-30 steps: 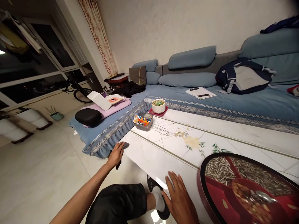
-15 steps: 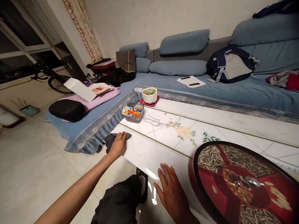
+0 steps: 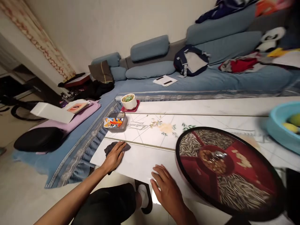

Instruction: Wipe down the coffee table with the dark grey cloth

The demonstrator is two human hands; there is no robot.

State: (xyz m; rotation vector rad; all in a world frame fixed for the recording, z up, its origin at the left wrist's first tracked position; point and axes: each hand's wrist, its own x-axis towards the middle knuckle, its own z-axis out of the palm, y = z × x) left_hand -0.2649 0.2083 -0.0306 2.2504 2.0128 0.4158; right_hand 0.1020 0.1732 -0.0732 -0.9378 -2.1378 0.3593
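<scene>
I have the left hand [image 3: 114, 158] fairly flat over the dark cloth [image 3: 109, 148], which pokes out crosswise either side; whether it's gripped, I can't tell. Table [image 3: 138, 161] lies beneath. The right hand [image 3: 167, 191], spread, visibly empty, sits well rightward.

Free lane: glossy white worktop [image 3: 138, 159] between crumpled dark-grey cloth [image 3: 109, 149], left, and rounded red black-rimmed divided tray [image 3: 193, 168], right. Right hand [image 3: 167, 191] crowds near end; rectangular clear-plastic box [image 3: 122, 125], round white pot [image 3: 130, 103] block far left.
</scene>
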